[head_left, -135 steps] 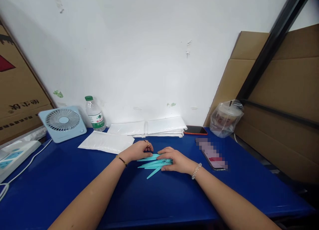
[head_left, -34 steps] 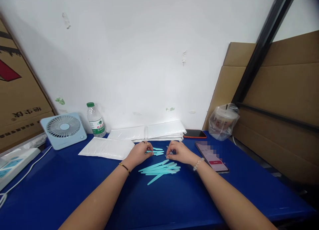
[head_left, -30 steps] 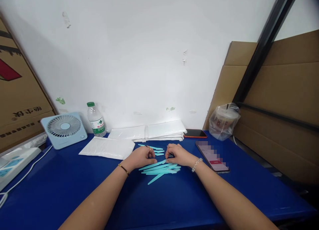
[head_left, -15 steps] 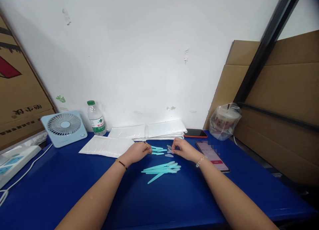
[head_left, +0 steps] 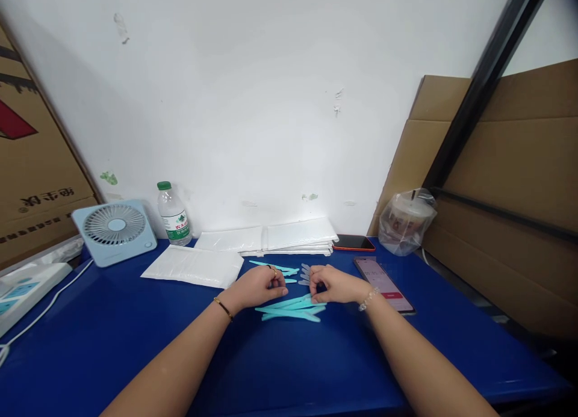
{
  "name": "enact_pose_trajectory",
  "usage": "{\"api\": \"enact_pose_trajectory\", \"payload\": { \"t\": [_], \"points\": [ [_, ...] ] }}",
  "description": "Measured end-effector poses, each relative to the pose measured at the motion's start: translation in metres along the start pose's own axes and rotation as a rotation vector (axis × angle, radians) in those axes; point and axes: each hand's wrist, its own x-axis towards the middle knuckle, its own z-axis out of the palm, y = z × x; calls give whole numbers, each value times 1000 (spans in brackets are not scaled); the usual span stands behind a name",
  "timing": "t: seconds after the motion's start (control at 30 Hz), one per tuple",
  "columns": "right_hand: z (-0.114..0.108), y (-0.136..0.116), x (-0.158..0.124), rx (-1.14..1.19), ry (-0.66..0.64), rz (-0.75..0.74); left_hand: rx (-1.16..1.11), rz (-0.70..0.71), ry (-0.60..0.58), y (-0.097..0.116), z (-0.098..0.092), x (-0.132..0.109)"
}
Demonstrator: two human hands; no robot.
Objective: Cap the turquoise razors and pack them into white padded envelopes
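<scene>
A loose pile of turquoise eyebrow razors (head_left: 291, 311) lies on the blue table, tips to the right. My left hand (head_left: 266, 286) hovers at the pile's upper left, thumb and fingers slightly apart with nothing seen between them. At the tip end, my right hand (head_left: 327, 283) is closed in a pinch on one razor's tip; the fingers partly hide it. Just beyond my left hand, a few more turquoise razors (head_left: 275, 266) lie in a group, partly covered by that hand. Small translucent caps (head_left: 304, 274) sit beside my right fingers.
White padded mailers (head_left: 298, 235) are stacked against the wall, with another mailer (head_left: 194, 265) in front. A bottle (head_left: 175, 215), a fan (head_left: 118, 227) and a power strip (head_left: 31, 290) stand left. Two phones (head_left: 383, 284) and a bagged cup (head_left: 406, 221) are at right.
Both hands have come nearer, from the far razors and caps to the near pile. Razors in the near pile have shifted, and the far razors are more spread out.
</scene>
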Motion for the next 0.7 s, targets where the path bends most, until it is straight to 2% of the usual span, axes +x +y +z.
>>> {"api": "enact_pose_trajectory", "payload": {
  "t": [0.1, 0.2, 0.37, 0.47, 0.6, 0.7],
  "points": [
    [1, 2, 2, 16, 30, -13, -11, -3, -73, 3, 5, 1],
    [4, 2, 4, 59, 71, -4, 37, -11, -88, 2, 8, 2],
    [8, 1, 8, 182, 128, 34, 113, 16, 29, -3, 6, 4],
    [5, 5, 10, 221, 222, 72, 189, 31, 117, -9, 1, 6],
    [0, 11, 10, 147, 337, 149, 253, -84, 183, -25, -3, 9],
    [0, 9, 8, 107, 324, 80, 237, -112, 195, -30, -3, 8]
  ]
}}
